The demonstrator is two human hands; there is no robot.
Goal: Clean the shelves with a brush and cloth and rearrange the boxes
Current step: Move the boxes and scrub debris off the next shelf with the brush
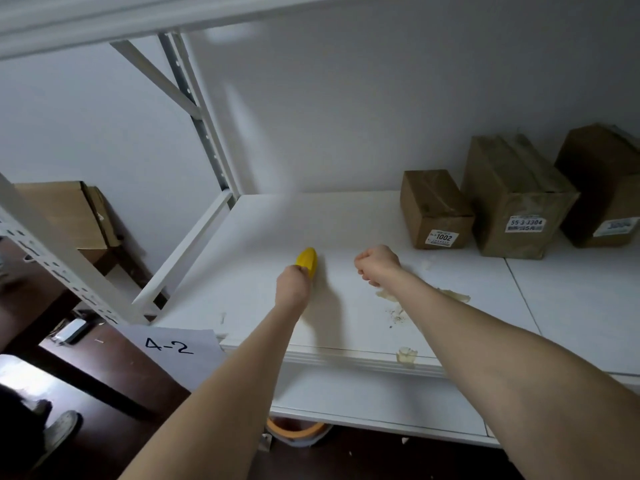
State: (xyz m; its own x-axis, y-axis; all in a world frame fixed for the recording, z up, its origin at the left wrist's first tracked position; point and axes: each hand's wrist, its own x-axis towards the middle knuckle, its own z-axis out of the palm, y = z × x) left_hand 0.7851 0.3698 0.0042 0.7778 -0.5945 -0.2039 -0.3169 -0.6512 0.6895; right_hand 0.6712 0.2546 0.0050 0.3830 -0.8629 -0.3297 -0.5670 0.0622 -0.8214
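While left hand (294, 284) grips yellow brush (308, 259) on white shelf (263, 237), right hand (377, 265) hovers clenched, seemingly empty; cardboard boxes (516, 202) stand back right.

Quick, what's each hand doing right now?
Left hand: gripping the yellow brush.
Right hand: closed in a fist, nothing visible in it.

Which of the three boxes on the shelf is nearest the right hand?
The small box labelled 1002, leftmost of the three; the two bigger ones stand farther right.
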